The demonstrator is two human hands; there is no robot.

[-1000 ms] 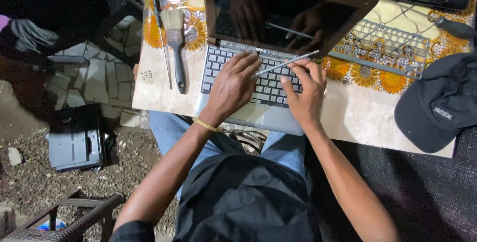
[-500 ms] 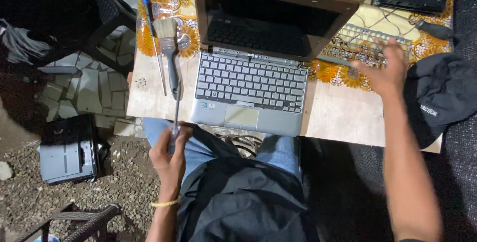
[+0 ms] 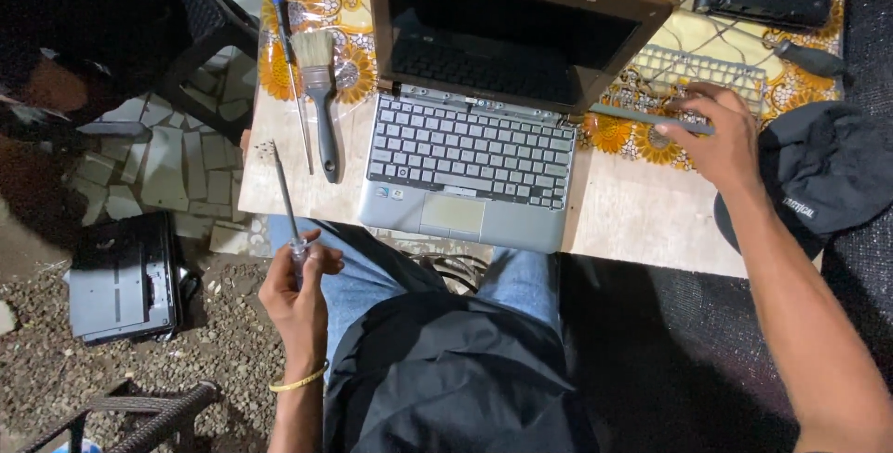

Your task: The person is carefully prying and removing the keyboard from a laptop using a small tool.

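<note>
Gravel and broken tiles lie below a pale bench [image 3: 642,220] with an orange floral cover. On it sits an open silver laptop [image 3: 470,160], a paintbrush [image 3: 321,90] just beside its left edge. Low at the bench's near edge, the left hand [image 3: 298,295] is closed around a long screwdriver [image 3: 284,197], shaft pointing away. Right of the laptop, the right hand [image 3: 712,132] pinches a thin grey tool [image 3: 633,115] near a dark cap [image 3: 819,183].

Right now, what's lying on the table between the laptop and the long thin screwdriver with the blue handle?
In the head view, a paintbrush lies between the laptop and the blue-handled screwdriver.
</note>
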